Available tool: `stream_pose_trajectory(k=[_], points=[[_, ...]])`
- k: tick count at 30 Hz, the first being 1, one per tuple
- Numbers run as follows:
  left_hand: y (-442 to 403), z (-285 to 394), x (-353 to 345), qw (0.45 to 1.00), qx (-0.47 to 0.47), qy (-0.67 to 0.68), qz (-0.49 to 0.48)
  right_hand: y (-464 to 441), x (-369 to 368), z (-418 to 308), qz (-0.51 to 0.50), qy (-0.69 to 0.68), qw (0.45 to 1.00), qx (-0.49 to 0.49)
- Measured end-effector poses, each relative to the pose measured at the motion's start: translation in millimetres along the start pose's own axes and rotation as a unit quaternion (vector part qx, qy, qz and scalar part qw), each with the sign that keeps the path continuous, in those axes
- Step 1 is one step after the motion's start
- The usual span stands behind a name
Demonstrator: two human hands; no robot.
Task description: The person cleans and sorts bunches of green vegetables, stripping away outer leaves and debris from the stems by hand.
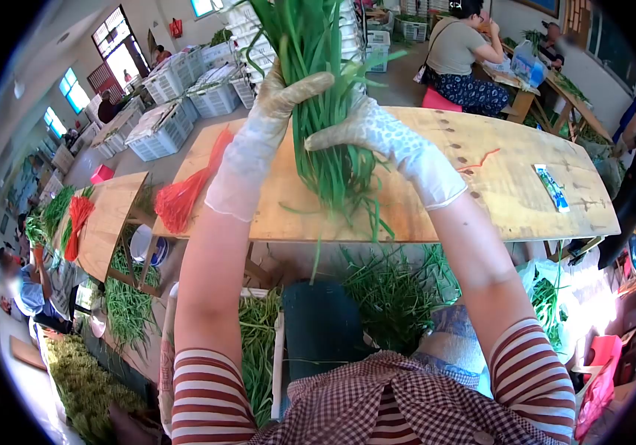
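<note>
Both my hands wear pale, stained gloves and hold up one thick bunch of long green leaves over the wooden table. My left hand grips the bunch from its left side, its thumb across the front. Slightly lower, my right hand closes round the right side, thumb over the leaves. The bunch's lower ends hang just above the tabletop; whether they touch it I cannot tell. Red ties lie in a bundle on the table's left part.
A blue-and-white packet and a loose red tie lie on the table's right side. Loose greens are below its front edge. White crates stand back left. A person sits back right.
</note>
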State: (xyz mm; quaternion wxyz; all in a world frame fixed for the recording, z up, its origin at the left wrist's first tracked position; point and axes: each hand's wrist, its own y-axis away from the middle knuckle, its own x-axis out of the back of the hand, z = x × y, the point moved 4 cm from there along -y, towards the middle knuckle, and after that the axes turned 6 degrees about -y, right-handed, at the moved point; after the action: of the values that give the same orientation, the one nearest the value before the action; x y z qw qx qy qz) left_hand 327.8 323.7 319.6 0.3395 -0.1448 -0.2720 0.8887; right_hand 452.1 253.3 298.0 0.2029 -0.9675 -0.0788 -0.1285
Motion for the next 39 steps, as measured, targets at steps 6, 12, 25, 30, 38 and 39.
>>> stream_pose_trajectory(k=[6, 12, 25, 30, 38, 39], points=[[-42, -36, 7, 0.981, -0.068, -0.166, 0.074, -56, -16, 47, 0.143, 0.176, 0.973, 0.051], [-27, 38, -9, 0.915, 0.175, -0.266, 0.25, -1, 20, 16, 0.094, 0.006, 0.995, 0.015], [1, 4, 2, 0.986, 0.044, -0.101, 0.127, 14, 29, 44, 0.186, 0.101, 0.976, -0.052], [11, 12, -17, 0.991, -0.005, -0.082, 0.105, 8, -10, 26, 0.016, -0.051, 0.997, 0.062], [10, 6, -5, 0.981, -0.035, -0.18, 0.07, -16, -26, 54, 0.114, -0.031, 0.993, 0.014], [11, 6, -3, 0.989, -0.017, -0.131, 0.063, -21, -25, 61, 0.108, -0.052, 0.992, 0.031]])
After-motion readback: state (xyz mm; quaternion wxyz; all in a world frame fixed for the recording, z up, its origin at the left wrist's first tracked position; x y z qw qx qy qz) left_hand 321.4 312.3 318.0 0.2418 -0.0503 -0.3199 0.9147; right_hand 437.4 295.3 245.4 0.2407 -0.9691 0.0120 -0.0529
